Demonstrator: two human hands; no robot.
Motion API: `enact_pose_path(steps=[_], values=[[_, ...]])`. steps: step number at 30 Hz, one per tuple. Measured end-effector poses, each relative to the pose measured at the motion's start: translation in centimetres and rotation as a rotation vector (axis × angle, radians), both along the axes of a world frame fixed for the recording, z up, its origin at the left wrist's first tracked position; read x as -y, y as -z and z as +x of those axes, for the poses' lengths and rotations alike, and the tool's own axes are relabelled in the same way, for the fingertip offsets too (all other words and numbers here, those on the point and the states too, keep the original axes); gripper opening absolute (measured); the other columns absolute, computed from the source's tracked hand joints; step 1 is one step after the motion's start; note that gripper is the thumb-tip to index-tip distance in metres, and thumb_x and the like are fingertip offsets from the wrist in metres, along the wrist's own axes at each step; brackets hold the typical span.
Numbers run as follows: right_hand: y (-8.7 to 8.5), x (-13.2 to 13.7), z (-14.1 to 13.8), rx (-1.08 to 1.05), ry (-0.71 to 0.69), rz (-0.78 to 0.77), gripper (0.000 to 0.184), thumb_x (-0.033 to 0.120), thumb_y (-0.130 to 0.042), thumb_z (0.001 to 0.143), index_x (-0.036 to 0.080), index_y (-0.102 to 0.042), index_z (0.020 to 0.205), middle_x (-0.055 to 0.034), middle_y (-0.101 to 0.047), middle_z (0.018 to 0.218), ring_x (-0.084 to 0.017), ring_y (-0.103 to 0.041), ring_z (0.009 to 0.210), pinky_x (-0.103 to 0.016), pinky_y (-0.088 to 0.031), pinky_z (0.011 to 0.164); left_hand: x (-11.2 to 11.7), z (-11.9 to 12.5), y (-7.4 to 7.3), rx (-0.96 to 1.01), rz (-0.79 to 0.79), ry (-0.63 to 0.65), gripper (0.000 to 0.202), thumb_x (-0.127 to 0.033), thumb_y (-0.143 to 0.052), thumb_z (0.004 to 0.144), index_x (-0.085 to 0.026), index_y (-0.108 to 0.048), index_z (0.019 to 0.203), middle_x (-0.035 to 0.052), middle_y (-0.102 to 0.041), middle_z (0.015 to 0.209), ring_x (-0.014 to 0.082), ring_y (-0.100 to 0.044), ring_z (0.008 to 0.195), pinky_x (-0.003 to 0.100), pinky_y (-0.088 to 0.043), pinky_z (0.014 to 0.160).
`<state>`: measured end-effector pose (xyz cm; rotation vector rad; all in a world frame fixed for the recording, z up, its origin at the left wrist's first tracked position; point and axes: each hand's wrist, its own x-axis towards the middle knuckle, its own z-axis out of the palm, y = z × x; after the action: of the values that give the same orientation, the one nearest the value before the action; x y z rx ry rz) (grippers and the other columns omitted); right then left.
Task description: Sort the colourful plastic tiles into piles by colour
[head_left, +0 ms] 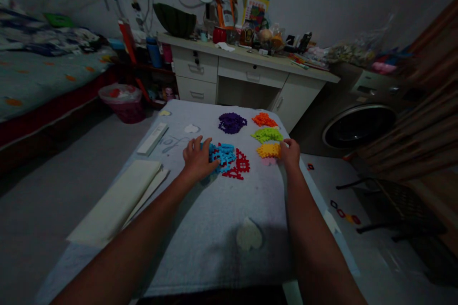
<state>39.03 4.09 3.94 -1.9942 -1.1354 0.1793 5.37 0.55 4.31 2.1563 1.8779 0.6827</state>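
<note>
My left hand [197, 158] lies against a pile of light-blue notched plastic building pieces [226, 156], thumb and fingers spread around its left side. Red notched pieces [242, 161], one with a window-like grid, lie partly under and beside the blue ones. At the table's right edge, my right hand [291, 152] has curled fingers at the yellow pieces [269, 150]. Its fingertips touch the end of that pile; their grip is partly hidden. Just beyond are lime-green pieces [266, 134] and orange pieces [264, 119]. Purple pieces [232, 123] form a pile at the far middle.
A pale cloth with heart shapes covers the table [214, 228]. On its left lie a long white box [152, 138] and a flat cream-coloured packet [118, 200]. Behind stands a cluttered white desk [250, 64], with a washing machine [358, 105] to the right.
</note>
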Motion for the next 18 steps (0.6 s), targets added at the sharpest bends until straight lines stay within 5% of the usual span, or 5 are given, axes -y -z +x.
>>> enact_pose_path(steps=[3, 9, 18], values=[[0.8, 0.0, 1.6, 0.028, 0.042, -0.130, 0.054, 0.044, -0.051, 0.085, 0.008, -0.060, 0.124, -0.0235, -0.062, 0.125, -0.030, -0.058, 0.115, -0.043, -0.040, 0.101, 1.1, 2.4, -0.2, -0.070, 0.122, 0.094, 0.071, -0.042, -0.066, 0.077, -0.019, -0.046, 0.141, 0.0183, -0.028, 0.157, 0.0428, -0.020, 0.145, 0.061, -0.020, 0.114], [1.9, -0.1, 1.1, 0.082, -0.017, -0.288, 0.067, 0.057, -0.048, 0.087, 0.011, -0.055, 0.135, -0.0207, -0.059, 0.133, -0.034, -0.053, 0.125, -0.047, -0.035, 0.106, 0.4, 8.4, -0.5, -0.065, 0.022, 0.456, 0.066, -0.036, -0.064, 0.081, -0.022, -0.042, 0.142, 0.0140, -0.043, 0.149, 0.0314, -0.038, 0.137, 0.046, -0.031, 0.113], [2.4, 0.1, -1.6, 0.030, -0.265, -0.047, 0.057, 0.055, -0.050, 0.083, 0.012, -0.065, 0.117, -0.0156, -0.068, 0.115, -0.026, -0.062, 0.104, -0.036, -0.045, 0.095, -4.1, 16.1, 1.5, -0.044, -0.135, 0.427, 0.077, -0.037, -0.071, 0.075, -0.014, -0.039, 0.140, 0.0152, -0.059, 0.128, 0.0307, -0.054, 0.118, 0.041, -0.042, 0.101]])
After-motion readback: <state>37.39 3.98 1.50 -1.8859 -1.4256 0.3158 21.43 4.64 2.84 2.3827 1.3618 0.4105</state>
